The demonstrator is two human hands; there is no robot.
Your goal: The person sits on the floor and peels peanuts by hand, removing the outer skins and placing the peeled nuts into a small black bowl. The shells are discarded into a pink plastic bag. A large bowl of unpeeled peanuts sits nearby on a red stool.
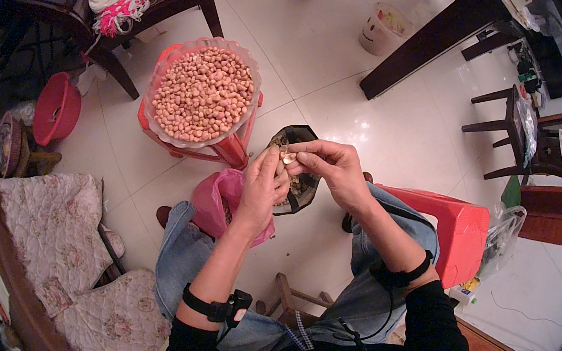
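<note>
My left hand point(264, 181) and my right hand point(336, 165) meet at the fingertips over a dark, many-sided bin point(308, 198) holding shell bits. Between them is a split peanut shell point(289, 158), its pale inside facing up. Thumb and fingers of the right hand pinch one piece; the left fingertips grip another part beside it. Whether a kernel is inside is too small to tell. Below my left wrist a pink plastic bag point(218, 195) stands by my knee, its contents mostly hidden. Beyond it, a clear scalloped bowl point(255, 103) full of shelled peanuts point(203, 95) rests on a red plastic stool point(234, 149).
At right lies a red plastic stool point(456, 231). Dark table legs point(412, 46) and a white bucket point(374, 37) stand farther off. A quilted floral cover point(58, 227) drapes the seat at left, near a red basin point(58, 110). A small wooden stool point(286, 292) is between my legs.
</note>
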